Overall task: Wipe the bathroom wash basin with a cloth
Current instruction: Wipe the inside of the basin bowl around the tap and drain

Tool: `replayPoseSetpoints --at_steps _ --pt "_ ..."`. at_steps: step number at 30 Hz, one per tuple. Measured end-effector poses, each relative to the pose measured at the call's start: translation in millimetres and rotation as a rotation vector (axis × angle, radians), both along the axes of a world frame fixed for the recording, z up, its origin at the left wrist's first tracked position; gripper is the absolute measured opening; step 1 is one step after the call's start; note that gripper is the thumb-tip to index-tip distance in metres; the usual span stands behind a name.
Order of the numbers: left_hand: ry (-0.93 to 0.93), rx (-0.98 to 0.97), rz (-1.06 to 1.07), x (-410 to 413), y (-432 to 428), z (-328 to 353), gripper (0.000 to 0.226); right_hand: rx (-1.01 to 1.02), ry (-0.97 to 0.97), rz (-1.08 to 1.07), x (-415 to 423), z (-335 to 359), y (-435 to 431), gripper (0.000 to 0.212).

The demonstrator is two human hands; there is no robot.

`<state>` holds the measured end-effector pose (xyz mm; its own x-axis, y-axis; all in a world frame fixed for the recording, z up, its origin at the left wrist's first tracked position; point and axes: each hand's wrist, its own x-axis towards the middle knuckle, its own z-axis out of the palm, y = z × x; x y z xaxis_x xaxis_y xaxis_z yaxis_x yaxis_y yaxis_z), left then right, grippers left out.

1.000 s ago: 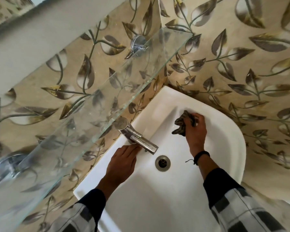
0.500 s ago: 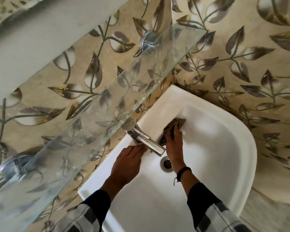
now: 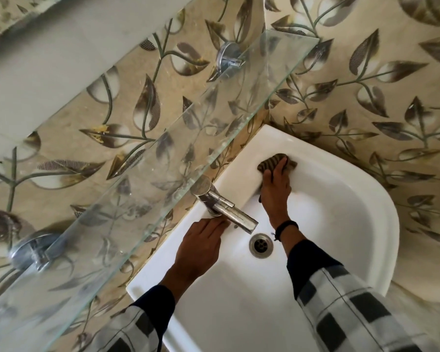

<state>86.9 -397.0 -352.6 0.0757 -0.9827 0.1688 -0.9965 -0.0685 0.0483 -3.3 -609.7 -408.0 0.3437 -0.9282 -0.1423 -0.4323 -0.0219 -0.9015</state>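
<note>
A white corner wash basin (image 3: 381,224) fills the lower right of the head view. My right hand (image 3: 274,186) presses a dark striped cloth (image 3: 272,160) flat against the far inner wall of the bowl, near the back rim. Much of the cloth is hidden under my fingers. My left hand (image 3: 201,247) lies flat on the basin's left ledge, its fingertips right beside the base of the chrome tap (image 3: 224,205). The tap's spout points over the metal drain (image 3: 261,245).
A glass shelf (image 3: 163,168) on chrome brackets (image 3: 228,58) juts out above the basin's left side, over the tap. Leaf-patterned tiles cover both walls (image 3: 366,97) of the corner. A black band circles my right wrist (image 3: 286,226).
My right hand slid the cloth from beside the tap spout out to the far back wall of the bowl. My left hand stayed on the ledge by the tap.
</note>
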Motion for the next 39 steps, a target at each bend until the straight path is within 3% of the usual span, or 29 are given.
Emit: replayPoseSetpoints --at_steps 5,10,15,21,25,28,32,37,39 --pt "-0.009 -0.014 0.000 -1 0 -1 0.041 0.047 -0.159 0.064 -23 -8 15 0.058" --pt "-0.007 -0.013 0.002 -1 0 -1 0.042 0.152 -0.166 -0.106 -13 7 -4 0.056" --pt "0.002 -0.019 0.002 1 1 -3 0.041 -0.026 0.062 -0.053 -26 0 8 0.034" --pt "0.026 -0.017 0.000 2 2 -3 0.041 0.048 -0.075 -0.436 -12 20 -34 0.022" --pt "0.029 -0.028 0.001 3 1 -6 0.041 0.080 -0.035 -0.277 -22 6 -11 0.015" --pt "0.028 -0.039 -0.005 3 1 -7 0.040 0.158 -0.049 -0.199 -34 2 -16 0.017" --pt "0.027 -0.009 0.007 3 1 -7 0.041 0.135 -0.008 -0.300 -18 6 -2 0.022" --pt "0.020 -0.010 0.012 1 1 -7 0.040 0.186 -0.134 -0.303 -10 10 26 0.023" --pt "0.021 -0.016 0.016 1 2 -6 0.040 0.263 -0.148 -0.320 -2 15 23 0.036"
